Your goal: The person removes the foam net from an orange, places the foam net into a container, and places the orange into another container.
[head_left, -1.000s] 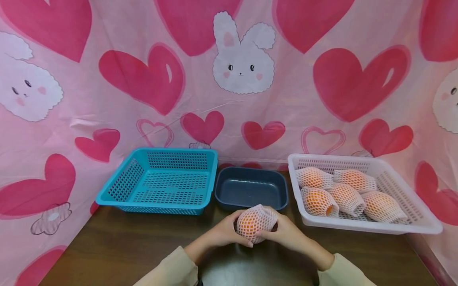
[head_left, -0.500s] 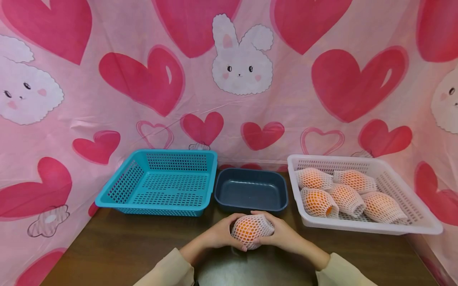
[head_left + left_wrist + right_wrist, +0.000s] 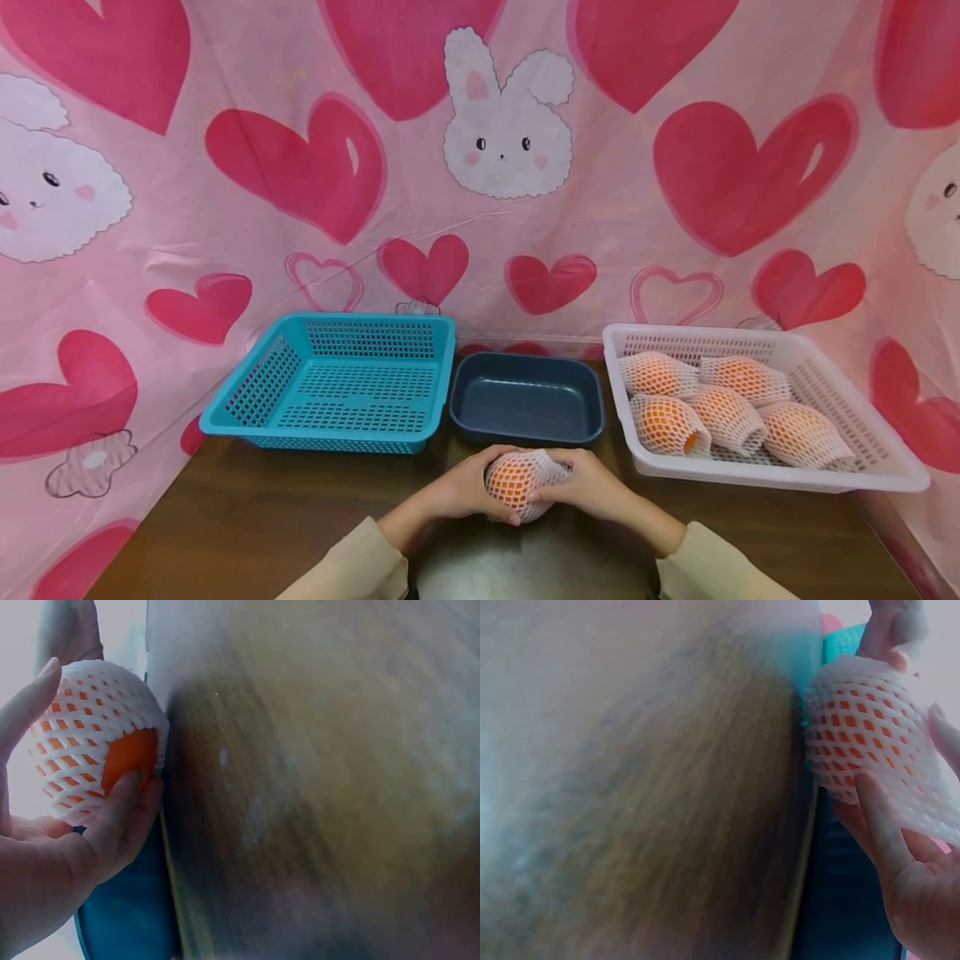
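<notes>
An orange (image 3: 512, 483) in a white foam net is between both hands above the table, near its front middle. My left hand (image 3: 467, 490) grips it from the left, thumb on the near side. In the left wrist view, fingertips press on the bare orange skin (image 3: 129, 756) that shows at the net's opening. My right hand (image 3: 592, 490) holds the other end, where the foam net (image 3: 922, 796) runs loose past the fruit. Its thumb lies on the near side of the net in the head view.
Behind the hands stands a dark blue tub (image 3: 527, 408). To its left is a turquoise basket (image 3: 326, 433); to its right, a white basket (image 3: 750, 475) with several netted oranges (image 3: 723, 417). A pink curtain (image 3: 480, 225) hangs close behind them over the brown table (image 3: 247, 517).
Both hands have come slightly down and left, toward the person, with the orange. The net's loose end, tilted up earlier, now sits lower under the right hand. The baskets stay put.
</notes>
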`<state>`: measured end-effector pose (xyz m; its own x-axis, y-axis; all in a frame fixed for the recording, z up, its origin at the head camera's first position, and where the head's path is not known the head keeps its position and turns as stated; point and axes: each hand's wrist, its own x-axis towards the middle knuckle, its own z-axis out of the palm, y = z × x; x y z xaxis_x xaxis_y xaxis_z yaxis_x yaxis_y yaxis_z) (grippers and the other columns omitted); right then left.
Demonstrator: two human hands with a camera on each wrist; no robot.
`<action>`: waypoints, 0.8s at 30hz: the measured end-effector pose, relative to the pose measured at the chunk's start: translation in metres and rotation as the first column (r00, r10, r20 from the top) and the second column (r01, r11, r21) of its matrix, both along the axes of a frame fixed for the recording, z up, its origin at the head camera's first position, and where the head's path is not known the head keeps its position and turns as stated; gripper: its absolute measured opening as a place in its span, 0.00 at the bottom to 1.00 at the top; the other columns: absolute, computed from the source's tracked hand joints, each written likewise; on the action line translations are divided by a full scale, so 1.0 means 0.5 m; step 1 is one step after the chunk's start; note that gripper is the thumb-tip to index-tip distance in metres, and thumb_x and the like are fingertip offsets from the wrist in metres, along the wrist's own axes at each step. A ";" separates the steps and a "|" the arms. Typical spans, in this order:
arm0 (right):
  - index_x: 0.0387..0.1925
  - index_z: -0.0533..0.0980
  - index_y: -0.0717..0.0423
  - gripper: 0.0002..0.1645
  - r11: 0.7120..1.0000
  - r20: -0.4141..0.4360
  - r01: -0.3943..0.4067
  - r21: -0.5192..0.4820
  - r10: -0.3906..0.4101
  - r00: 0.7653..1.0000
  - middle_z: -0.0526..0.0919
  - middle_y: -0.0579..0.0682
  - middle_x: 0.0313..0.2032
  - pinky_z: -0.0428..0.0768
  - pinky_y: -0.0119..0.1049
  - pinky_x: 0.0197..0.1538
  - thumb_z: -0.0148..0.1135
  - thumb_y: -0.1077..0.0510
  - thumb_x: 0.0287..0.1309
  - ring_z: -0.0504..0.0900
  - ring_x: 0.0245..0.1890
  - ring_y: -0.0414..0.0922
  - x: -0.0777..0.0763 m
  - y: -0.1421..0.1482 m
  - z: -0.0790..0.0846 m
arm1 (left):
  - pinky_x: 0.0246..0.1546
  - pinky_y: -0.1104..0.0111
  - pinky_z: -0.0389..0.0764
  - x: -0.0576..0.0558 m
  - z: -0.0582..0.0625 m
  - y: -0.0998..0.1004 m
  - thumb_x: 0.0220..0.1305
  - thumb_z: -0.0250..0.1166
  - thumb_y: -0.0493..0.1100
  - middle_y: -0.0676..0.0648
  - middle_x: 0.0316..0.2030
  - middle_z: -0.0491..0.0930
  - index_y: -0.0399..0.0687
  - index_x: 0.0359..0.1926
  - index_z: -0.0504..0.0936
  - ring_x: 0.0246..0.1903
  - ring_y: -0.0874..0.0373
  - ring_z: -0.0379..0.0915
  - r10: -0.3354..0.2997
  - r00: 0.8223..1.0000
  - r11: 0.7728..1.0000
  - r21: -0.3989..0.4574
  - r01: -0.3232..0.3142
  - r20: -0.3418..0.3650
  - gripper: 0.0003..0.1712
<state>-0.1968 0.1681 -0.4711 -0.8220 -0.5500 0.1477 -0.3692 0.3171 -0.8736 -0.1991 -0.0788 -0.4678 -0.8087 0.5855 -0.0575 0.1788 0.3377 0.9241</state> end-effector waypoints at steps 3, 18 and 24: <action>0.48 0.84 0.66 0.21 1.000 0.010 0.004 0.002 -0.004 1.000 0.88 0.48 0.39 0.81 0.32 0.40 0.77 0.57 0.56 0.81 0.37 0.34 -0.001 -0.004 0.005 | 0.52 0.68 0.74 0.001 0.002 -0.001 0.44 0.83 0.36 0.49 0.55 0.77 0.46 0.68 0.72 0.51 0.58 0.72 -0.001 1.000 1.000 -0.002 0.001 0.008 0.48; 0.24 0.87 0.58 0.09 0.999 -0.042 0.029 0.040 -0.027 0.999 0.81 0.35 0.22 0.71 0.25 0.27 0.81 0.58 0.50 0.70 0.23 0.30 0.004 -0.025 0.027 | 0.46 0.69 0.76 0.011 0.021 -0.011 0.42 0.86 0.44 0.56 0.46 0.78 0.49 0.58 0.77 0.44 0.64 0.73 -0.032 0.997 0.989 -0.149 0.020 -0.073 0.41; 0.16 0.81 0.52 0.16 0.995 -0.165 0.054 0.080 -0.041 0.986 0.72 0.29 0.19 0.65 0.25 0.23 0.83 0.58 0.46 0.64 0.21 0.28 0.011 -0.037 0.035 | 0.42 0.69 0.77 0.022 0.028 -0.007 0.39 0.87 0.47 0.56 0.42 0.78 0.51 0.51 0.76 0.39 0.64 0.74 -0.013 0.992 0.982 -0.190 -0.011 -0.126 0.38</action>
<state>-0.1913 0.1497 -0.4538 -0.8163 -0.5270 0.2364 -0.4868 0.4075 -0.7727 -0.1878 -0.0824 -0.4539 -0.8160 0.5743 -0.0654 0.2901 0.5049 0.8130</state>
